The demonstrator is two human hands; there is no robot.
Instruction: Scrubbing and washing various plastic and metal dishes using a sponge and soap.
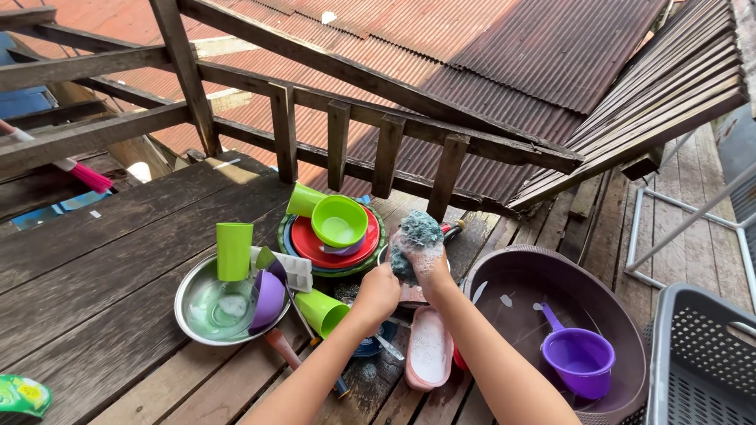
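Observation:
My right hand [425, 264] is raised over the dishes, squeezing a soapy blue-green scouring sponge [417, 234]. My left hand [378, 293] is closed just left of it, low over the pile; what it grips is hidden behind the fingers. Under the hands lie a pink oval dish [429, 348] with suds, a blue plate edge [370, 346] and some cutlery. A tipped green cup [323, 312] lies beside my left wrist.
A steel bowl [201, 315] holds an upright green cup [234, 250] and a purple bowl [270, 297]. Stacked plates [315, 245] carry a green bowl [339, 220]. A dark basin [512, 283] holds water and a purple dipper [579, 358]. Grey crate [701, 354] right; wooden railing behind.

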